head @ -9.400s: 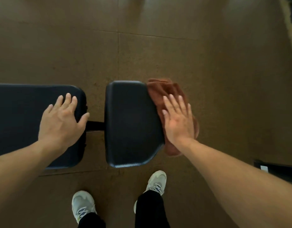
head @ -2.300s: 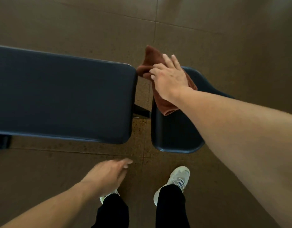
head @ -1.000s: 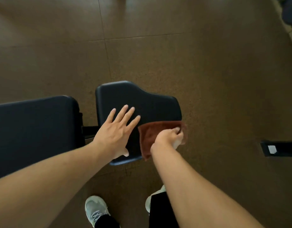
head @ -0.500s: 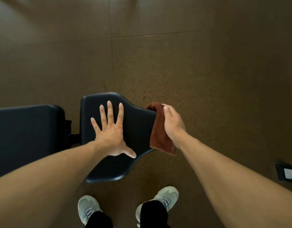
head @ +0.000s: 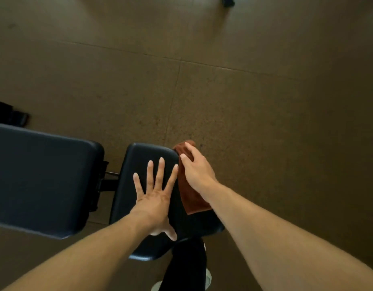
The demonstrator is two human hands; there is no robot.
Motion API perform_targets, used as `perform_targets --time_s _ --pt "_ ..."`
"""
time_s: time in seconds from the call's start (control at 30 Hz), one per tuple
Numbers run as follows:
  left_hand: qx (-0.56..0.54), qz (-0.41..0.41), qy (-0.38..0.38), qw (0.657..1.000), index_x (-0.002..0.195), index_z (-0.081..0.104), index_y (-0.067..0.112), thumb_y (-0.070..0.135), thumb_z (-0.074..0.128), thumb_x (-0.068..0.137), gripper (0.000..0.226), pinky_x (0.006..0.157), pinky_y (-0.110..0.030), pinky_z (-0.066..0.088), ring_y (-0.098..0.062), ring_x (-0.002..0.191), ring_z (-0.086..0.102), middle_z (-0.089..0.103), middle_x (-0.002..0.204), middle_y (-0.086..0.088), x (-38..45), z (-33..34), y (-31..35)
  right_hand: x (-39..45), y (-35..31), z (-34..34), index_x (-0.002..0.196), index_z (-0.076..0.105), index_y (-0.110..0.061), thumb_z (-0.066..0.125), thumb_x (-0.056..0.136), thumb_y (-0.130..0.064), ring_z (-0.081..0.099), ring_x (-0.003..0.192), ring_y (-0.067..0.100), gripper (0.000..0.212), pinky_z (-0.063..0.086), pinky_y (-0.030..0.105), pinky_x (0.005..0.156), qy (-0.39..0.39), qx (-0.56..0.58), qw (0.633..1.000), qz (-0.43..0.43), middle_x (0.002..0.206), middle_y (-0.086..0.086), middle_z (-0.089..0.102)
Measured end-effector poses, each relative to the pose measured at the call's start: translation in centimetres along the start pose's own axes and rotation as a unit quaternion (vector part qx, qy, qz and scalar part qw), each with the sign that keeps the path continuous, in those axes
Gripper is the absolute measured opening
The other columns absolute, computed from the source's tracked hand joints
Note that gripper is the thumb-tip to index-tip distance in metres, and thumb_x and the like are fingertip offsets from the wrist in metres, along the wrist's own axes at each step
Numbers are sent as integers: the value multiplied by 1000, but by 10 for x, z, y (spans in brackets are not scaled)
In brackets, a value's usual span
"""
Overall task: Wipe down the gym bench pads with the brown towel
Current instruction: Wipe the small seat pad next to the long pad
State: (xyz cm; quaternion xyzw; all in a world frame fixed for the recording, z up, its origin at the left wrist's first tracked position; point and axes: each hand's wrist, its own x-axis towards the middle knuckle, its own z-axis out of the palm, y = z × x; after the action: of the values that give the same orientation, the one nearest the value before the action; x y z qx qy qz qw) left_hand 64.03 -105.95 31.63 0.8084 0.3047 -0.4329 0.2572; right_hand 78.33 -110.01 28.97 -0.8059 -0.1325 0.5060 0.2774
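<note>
now the right hand (head: 197,173) presses the towel (head: 190,198) on the seat pad's (head: 139,164) right edge, fingers straight; left hand (head: 155,198) lies flat beside it, leftward.

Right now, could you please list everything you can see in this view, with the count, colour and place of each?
Seat pad: one, black, centre, under the left hand.
Back pad: one, black, long, left of the seat pad across a gap.
Frame bar: one, black, bridging that gap.
Brown towel: one, reddish brown, draped over the seat pad's right edge.
Floor: brown tiles with seams, all around.
Dark object: one, black, on the floor at the left edge.
Left hand: flat on the seat pad, fingers spread.
Right hand: presses the towel against the pad's right edge.
Trouser leg: black, bottom centre.
Shoes: pale, mostly hidden.
</note>
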Motion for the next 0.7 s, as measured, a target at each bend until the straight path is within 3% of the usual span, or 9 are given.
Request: perform_targets --time_s 0.13,0.23,0.37,0.53,0.6,0.7 --pt "-2 15 -23 1000 142 -48 30 62 91 55 167 109 -71 -27 -34 120 -66 -69 133 -5 3 -1 -4 15 -41 13 154 42 -43 44 110 -31 33 151 20 46 28 50 124 -20 103 994 -28 164 -6 36" --pt "-2 28 -4 1000 150 -38 29 62 90 56 162 107 -69 -30 -32 121 -66 -66 137 -4 5 3 -12 26 -57 20 149 48 -45 44 110 -34 35 149 19 41 29 46 122 -63 46 994 -74 162 -7 39" --pt "-2 42 22 999 153 -33 30 65 90 53 162 110 -69 -27 -31 126 -62 -63 142 -3 3 7 -15 27 -53 18 154 40 -43 38 111 -41 35 148 17 43 28 36 112 -101 -57 987 -110 163 -7 38" --pt "28 59 130 989 153 -34 24 86 73 54 159 117 -61 -23 -29 141 -49 -50 155 -5 -1 25 -30 25 -40 11 160 28 -42 33 111 -48 30 153 19 49 24 42 121 -101 -64 987 -106 167 -8 30" --pt "14 24 171 985 153 -35 19 95 61 55 157 122 -58 -15 -27 146 -42 -45 158 -6 -10 39 -35 21 -28 8 162 18 -43 33 109 -53 26 154 21 55 21 46 122 -115 -85 984 -104 170 -8 24" --pt "-125 -102 197 967 150 -38 15 98 57 53 159 126 -54 -7 -23 146 -42 -47 157 -5 -26 69 -28 6 -1 -4 162 7 -45 38 108 -54 27 154 20 63 23 48 123 -123 -154 970 -142 171 -10 19"
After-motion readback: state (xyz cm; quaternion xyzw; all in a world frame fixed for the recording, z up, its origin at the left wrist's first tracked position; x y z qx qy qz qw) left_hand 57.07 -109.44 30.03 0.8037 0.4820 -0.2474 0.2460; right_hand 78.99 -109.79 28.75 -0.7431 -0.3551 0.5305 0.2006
